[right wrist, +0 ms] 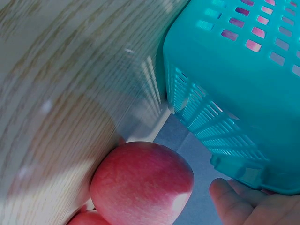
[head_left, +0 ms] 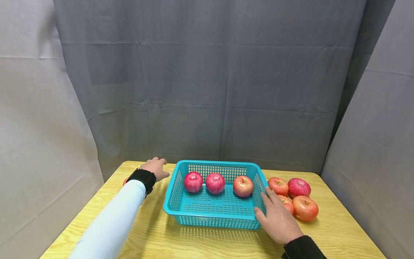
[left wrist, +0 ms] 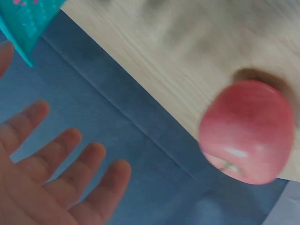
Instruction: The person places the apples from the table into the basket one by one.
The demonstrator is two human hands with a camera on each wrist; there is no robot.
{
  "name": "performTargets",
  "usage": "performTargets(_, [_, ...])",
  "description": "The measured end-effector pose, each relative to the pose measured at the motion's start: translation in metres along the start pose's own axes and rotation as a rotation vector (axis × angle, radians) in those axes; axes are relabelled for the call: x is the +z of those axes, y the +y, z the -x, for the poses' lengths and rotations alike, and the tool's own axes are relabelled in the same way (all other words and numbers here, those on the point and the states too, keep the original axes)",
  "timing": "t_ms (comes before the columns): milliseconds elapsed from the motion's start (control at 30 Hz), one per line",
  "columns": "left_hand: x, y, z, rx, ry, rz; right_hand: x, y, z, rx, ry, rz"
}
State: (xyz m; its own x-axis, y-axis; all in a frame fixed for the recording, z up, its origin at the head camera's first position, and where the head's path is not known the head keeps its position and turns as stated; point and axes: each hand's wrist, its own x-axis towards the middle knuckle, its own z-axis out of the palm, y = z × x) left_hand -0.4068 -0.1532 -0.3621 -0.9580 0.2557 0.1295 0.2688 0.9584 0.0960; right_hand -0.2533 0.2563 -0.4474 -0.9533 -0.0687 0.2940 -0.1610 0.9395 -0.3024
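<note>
In the head view a turquoise plastic basket (head_left: 213, 222) holds a row of three apples: a dark red apple (head_left: 193, 182), another dark red apple (head_left: 215, 183) and a paler apple (head_left: 243, 186). My right hand (head_left: 279, 219) lies at the basket's right rim, fingers extended along it. My left hand (head_left: 155, 167), off the basket's left side, has its fingers spread and holds nothing. A single red apple (left wrist: 248, 133) sits on the table near that hand's wrist; in the head view the wrist mostly hides it.
Right of the basket, beside my right hand, several apples are bunched together, among them a large apple (head_left: 305, 208) and a dark red apple (head_left: 299, 187). The wooden table (head_left: 343, 230) ends at a grey curtain (head_left: 207, 90) behind, with pale cloth panels at both sides.
</note>
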Motion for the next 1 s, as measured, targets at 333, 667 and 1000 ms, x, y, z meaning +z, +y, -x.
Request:
performTargets(333, [0.015,-0.039,0.012,-0.049,0.033,-0.005,0.000,-0.001,0.001,-0.009,0.010,0.004])
performTargets(667, [0.028,-0.064,0.022,-0.104,0.020,-0.012,-0.001,-0.002,0.001,-0.007,0.014,0.008])
performTargets(1000, [0.036,-0.081,0.034,-0.129,0.032,0.019,-0.001,-0.002,0.002,-0.006,0.014,0.016])
